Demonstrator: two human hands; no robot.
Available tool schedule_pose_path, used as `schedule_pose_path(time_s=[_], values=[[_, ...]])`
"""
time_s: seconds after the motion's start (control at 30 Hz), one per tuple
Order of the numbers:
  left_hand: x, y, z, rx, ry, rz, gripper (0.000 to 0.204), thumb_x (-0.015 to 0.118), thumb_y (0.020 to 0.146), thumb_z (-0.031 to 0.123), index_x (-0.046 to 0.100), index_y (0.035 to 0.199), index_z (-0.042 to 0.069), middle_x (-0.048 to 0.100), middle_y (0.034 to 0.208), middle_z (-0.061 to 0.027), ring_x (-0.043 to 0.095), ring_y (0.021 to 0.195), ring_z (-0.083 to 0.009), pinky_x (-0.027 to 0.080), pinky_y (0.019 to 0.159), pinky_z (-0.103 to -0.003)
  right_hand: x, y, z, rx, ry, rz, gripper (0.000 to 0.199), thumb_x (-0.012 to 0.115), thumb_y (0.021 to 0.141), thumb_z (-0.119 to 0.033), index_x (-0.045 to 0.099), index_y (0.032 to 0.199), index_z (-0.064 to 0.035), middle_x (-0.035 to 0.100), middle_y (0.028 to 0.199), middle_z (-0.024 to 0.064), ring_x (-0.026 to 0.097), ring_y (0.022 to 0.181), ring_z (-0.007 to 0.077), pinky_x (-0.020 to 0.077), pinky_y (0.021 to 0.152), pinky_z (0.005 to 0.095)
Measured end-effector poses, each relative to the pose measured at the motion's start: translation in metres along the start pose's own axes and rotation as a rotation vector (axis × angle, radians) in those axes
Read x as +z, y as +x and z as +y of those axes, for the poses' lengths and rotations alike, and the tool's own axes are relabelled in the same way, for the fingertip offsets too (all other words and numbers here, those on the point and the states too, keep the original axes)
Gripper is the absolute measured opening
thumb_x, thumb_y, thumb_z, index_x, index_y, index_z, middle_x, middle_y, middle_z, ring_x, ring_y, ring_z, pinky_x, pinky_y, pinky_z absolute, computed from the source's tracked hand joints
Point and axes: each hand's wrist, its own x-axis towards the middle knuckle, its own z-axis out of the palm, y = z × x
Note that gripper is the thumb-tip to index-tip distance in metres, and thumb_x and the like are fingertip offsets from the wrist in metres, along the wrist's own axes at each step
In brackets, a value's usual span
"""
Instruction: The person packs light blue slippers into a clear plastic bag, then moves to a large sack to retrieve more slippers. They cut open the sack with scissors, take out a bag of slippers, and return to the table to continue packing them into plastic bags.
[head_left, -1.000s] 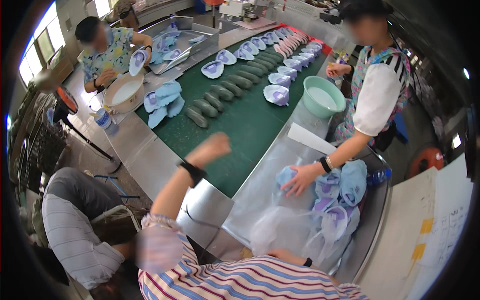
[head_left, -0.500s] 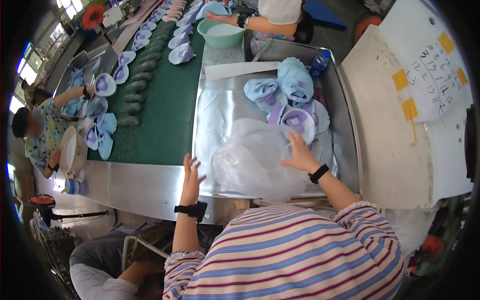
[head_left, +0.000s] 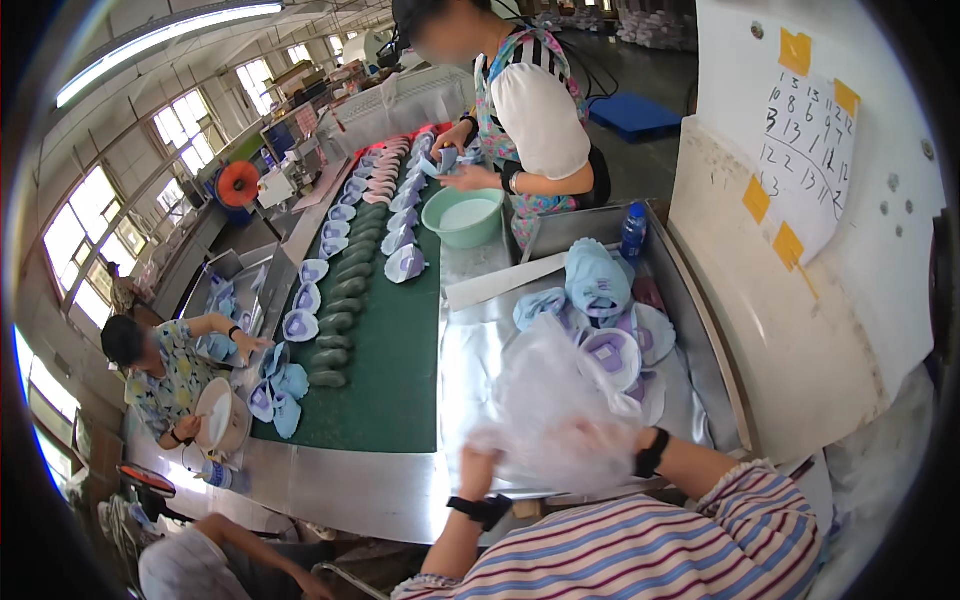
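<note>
A crumpled clear plastic bag stands raised over the near part of the metal tray. Closed on its lower left edge is my left hand, blurred by motion. My right hand grips the bag's lower right side, its fingers showing only dimly through the plastic. Just beyond the bag, light-blue and lilac cap-shaped fabric pieces lie in a loose pile. One round pale piece with a purple inside is nearest to my right hand, partly covered by the bag.
A blue-capped bottle stands in the tray's far corner. Left is a green belt with rows of dark moulds and fabric pieces. A co-worker works beside a green basin; another sits across the belt. A board rises right.
My hands were open and apart, with the bag lying low between them. Now they have closed on it and the bag is lifted. The view has tilted up and shifted left.
</note>
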Motion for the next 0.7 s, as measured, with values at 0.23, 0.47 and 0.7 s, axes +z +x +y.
schedule_pose_path(time_s=[0.23,0.47,0.7], values=[[-0.031,-0.039,-0.028,-0.547,-0.721,0.874,0.013,0.051,0.079,-0.002,0.061,0.085,0.000,0.057,0.093,-0.0076,0.054,0.084,-0.0177,0.044,0.075,-0.031,-0.103,-0.042,0.033,0.109,0.626,1.148,0.055,0.067,0.080,-0.025,0.044,0.125,-0.0033,0.049,0.112,0.0084,0.054,0.085,0.0140,0.0464,0.068,0.0240],[-0.027,0.002,0.145,0.176,-0.223,-0.311,0.022,0.057,0.061,-0.010,0.065,0.080,-0.002,0.066,0.081,-0.0145,0.061,0.084,-0.0287,0.049,0.075,-0.036,-0.010,-0.017,-0.102,-0.383,0.070,-0.162,0.078,0.076,0.070,-0.038,0.039,0.135,-0.0138,0.055,0.115,0.0202,0.056,0.103,0.0333,0.0450,0.087,0.0393],[-0.097,0.001,0.081,-0.073,-1.111,0.385,0.016,0.048,0.076,-0.007,0.055,0.064,0.000,0.054,0.066,-0.0057,0.056,0.061,-0.0154,0.045,0.059,-0.025,-0.039,-0.062,-0.070,0.114,-0.140,-0.204,0.024,0.064,0.080,-0.030,0.066,0.097,-0.0126,0.064,0.082,0.0073,0.062,0.073,0.0280,0.0479,0.063,0.0375]])
